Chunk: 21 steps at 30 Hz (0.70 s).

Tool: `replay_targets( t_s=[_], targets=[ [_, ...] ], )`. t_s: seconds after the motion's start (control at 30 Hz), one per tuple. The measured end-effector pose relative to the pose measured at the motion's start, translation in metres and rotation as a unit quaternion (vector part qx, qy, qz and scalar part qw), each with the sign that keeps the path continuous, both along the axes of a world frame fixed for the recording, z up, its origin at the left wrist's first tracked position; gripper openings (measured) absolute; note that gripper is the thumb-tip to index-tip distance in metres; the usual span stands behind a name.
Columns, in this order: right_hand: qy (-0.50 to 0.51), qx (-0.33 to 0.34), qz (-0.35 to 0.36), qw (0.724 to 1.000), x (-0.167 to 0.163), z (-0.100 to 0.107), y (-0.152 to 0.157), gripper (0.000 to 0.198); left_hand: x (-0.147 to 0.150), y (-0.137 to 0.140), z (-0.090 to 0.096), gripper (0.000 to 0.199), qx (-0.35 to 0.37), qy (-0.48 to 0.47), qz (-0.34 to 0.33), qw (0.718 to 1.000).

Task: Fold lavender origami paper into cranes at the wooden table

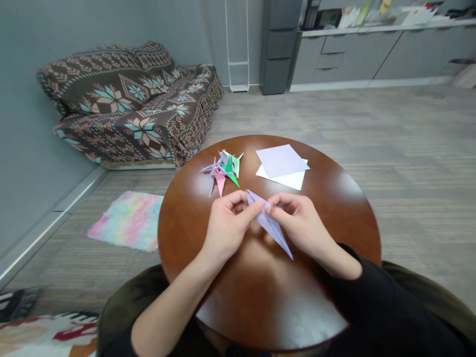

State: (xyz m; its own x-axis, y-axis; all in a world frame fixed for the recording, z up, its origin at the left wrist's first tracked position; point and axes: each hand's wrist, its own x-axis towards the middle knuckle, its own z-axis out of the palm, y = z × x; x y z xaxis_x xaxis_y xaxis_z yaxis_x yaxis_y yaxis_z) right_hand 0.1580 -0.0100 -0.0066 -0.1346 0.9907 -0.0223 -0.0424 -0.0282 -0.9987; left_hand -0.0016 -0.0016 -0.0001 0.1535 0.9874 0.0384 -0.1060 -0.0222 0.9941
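While the round, glossy brown wooden table (186,233) serves as reference, a sofa (141,101) draped in brown, teal and pink patterned fabric stands beyond its far left side. A fluffy pastel rug (128,220) lies on the floor left of it. On the table's far left portion sits a cluster of pointed folded-paper figures (228,169) in lilac, pink and green. Over the table's middle, the left hand (228,218) pinches a long, pointed lilac paper form (274,229), thumb on top. Toward the table's far edge, a lilac square paper sheet (282,161) partly covers a pale paper sheet (296,181). The right hand (298,214) grips the form's right edge between thumb and fingers.
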Motion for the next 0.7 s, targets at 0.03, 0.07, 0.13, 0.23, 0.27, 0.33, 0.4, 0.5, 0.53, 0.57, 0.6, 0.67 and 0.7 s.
replay_targets(
  t_s=[0.03,0.07,0.13,0.23,0.27,0.33,0.4,0.5,0.53,0.57,0.6,0.67,0.7],
  targets=[
    [-0.002,-0.007,-0.001,1.0,-0.0001,-0.0003,0.0004,0.017,0.0004,-0.0001,0.0,0.02,-0.001,-0.001,0.009,1.0],
    [-0.005,-0.009,-0.007,1.0,-0.0003,-0.0009,0.001,0.017,0.0006,0.0002,-0.0002,0.021,-0.003,-0.002,0.016,1.0],
    [-0.001,0.001,-0.03,1.0,-0.0009,-0.0031,0.0021,0.015,0.0,0.0023,-0.001,0.022,-0.01,-0.012,0.031,0.999],
    [0.017,0.014,-0.038,0.999,-0.0013,-0.0067,0.0031,0.021,-0.0021,0.0071,-0.0027,0.021,-0.016,-0.029,0.048,0.998],
    [0.015,0.02,-0.032,0.999,-0.0011,-0.0075,0.0032,0.02,-0.0027,0.0082,-0.0031,0.02,-0.016,-0.033,0.05,0.998],
    [-0.004,0.038,-0.027,0.999,-0.0003,-0.0082,0.0027,0.017,-0.0032,0.009,-0.0034,0.021,-0.018,-0.03,0.038,0.999],
    [-0.018,0.058,-0.029,0.998,0.0005,-0.0077,0.0018,0.015,-0.003,0.0078,-0.0032,0.021,-0.022,-0.019,0.012,1.0],
    [-0.024,0.07,-0.028,0.997,0.001,-0.0053,0.0,0.01,-0.002,0.0049,-0.0027,0.02,-0.029,-0.002,-0.016,0.999],
    [-0.025,0.068,-0.027,0.997,0.0008,-0.0042,-0.0005,0.009,-0.0018,0.0042,-0.0028,0.02,-0.033,-0.004,-0.017,0.999],
    [-0.025,0.063,-0.027,0.997,0.0007,-0.0032,-0.0008,0.009,-0.0016,0.0037,-0.0029,0.019,-0.04,-0.011,-0.015,0.999],
    [-0.022,0.055,-0.028,0.998,0.0006,-0.0022,-0.0009,0.01,-0.0014,0.0035,-0.0029,0.019,-0.049,-0.022,-0.014,0.998],
    [-0.013,0.034,-0.025,0.999,0.0011,-0.0005,-0.0004,0.011,-0.0013,0.0038,-0.0027,0.019,-0.075,-0.054,-0.015,0.996],
    [-0.009,0.023,-0.023,0.999,0.0017,0.0,0.0002,0.011,-0.0013,0.0042,-0.0023,0.019,-0.088,-0.07,-0.016,0.994]
  ],
)
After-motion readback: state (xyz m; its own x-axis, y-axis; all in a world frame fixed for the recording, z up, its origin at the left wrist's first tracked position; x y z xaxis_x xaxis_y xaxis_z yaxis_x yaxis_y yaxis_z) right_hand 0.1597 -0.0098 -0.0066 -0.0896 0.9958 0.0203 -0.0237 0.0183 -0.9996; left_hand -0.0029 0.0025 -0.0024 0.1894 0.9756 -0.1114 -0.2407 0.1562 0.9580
